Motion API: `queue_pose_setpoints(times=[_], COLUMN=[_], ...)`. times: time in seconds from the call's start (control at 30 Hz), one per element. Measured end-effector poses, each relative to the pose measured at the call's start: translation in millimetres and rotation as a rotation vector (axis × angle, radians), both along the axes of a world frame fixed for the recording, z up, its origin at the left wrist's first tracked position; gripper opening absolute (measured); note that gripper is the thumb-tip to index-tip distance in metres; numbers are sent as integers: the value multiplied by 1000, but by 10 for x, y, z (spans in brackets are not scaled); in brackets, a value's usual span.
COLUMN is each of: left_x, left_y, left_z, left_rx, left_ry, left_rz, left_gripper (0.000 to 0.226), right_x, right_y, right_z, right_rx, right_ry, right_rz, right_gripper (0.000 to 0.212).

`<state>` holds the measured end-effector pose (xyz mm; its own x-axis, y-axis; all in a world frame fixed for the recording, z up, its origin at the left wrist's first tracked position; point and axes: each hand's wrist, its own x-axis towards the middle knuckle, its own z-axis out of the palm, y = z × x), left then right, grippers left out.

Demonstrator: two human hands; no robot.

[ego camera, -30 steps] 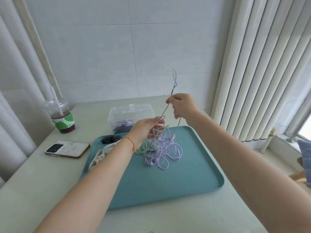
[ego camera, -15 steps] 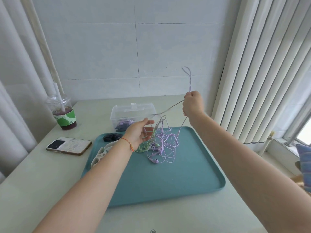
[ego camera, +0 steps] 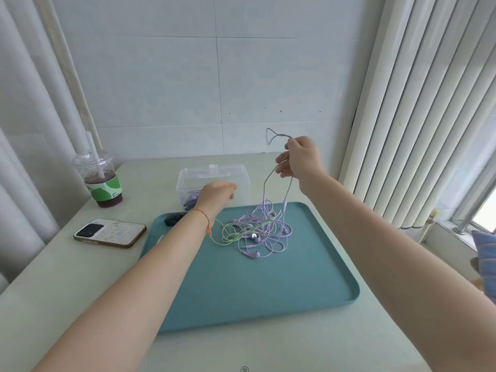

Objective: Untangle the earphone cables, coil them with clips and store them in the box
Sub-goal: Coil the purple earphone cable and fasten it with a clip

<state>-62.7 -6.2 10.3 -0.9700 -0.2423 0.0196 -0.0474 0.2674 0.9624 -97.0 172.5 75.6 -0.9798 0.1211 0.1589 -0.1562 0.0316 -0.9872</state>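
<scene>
Mostly undone: the right hand (ego camera: 302, 159) is pinching one raised lilac earphone cable (ego camera: 276, 181), trailing into the lilac-and-green tangle (ego camera: 255, 229) below. The left hand (ego camera: 216, 193), loosely curled, is holding nothing visible before the clear plastic box (ego camera: 214, 174).

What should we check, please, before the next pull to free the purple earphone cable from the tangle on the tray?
1. Right hand grips the raised purple cable: ok, a loop sticks out above its fingers.
2. Left hand steadies the tangle: not ok, it hovers in front of the clear box and seems to hold nothing.
3. Purple cable free of the green cable: not ok, they overlap on the teal tray.
4. Earbuds free of snags: cannot tell.
5. Box open for storing: cannot tell.
6. Clips at hand: cannot tell; dark objects lie at the tray's far left corner.
</scene>
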Motion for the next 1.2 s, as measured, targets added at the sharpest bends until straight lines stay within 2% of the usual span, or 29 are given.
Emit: queue_pose_setpoints(times=[0.13,0.23,0.33,0.4,0.53,0.7,0.8,0.93,1.07,1.2], left_x=[-5,-42,-40,-51,-63,-54,-66,-89,-105,-144], left_y=[175,321,314,243,112,81,114,178,218,197], left_z=[212,262,190,93,-55,19,108,192,151,72], left_rx=[-155,-410,-363,-372,-421,-328,-183,-132,-142,-207], left_ry=[136,176,175,145,81,142,163,223,240,255], left_rz=[-233,-335,-307,-292,-256,-167,-143,-190,-177,-114], left_gripper=[27,18,18,13,18,12,4,6,9,9], right_x=[53,98,113,101,-27,-132,-132,1,87,83], right_y=[-117,-178,-203,-187,-141,-120,-107,-115,-97,-88], right_z=[154,287,379,397,270,55,-15,-61,-106,-120], right_rx=[-48,-111,-255,-266,-52,163,229,315,510,778], right_ry=[-22,0,140,265,364,255,180,131,96,118], right_rz=[105,147,37,-102,-248,-254,-185,50,270,293], right_gripper=[18,18,19,20,17,18,18,16,17,16])
